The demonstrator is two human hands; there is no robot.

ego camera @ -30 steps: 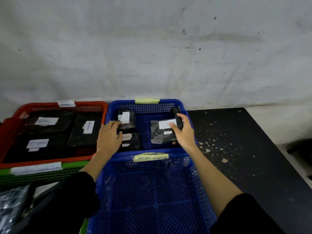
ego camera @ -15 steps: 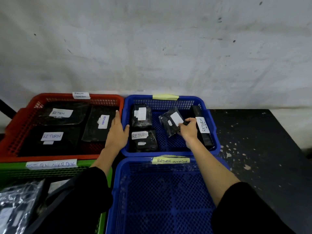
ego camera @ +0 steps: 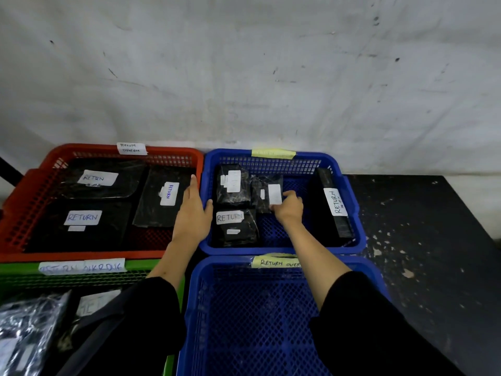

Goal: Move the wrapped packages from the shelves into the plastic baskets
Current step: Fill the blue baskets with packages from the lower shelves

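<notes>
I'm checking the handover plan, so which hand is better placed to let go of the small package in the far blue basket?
Right. The right hand already holds the small package; the left hand rests on the basket rim.

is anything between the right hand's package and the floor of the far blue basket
Nothing visible. The right hand holds the small wrapped package inside the far blue basket, over bare mesh between the left-side packages and the long package.

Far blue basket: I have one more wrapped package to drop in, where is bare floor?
In the far blue basket, bare mesh lies between the right hand and the long RETURN package, running to the near wall. Its left side is crowded with stacked packages.
</notes>
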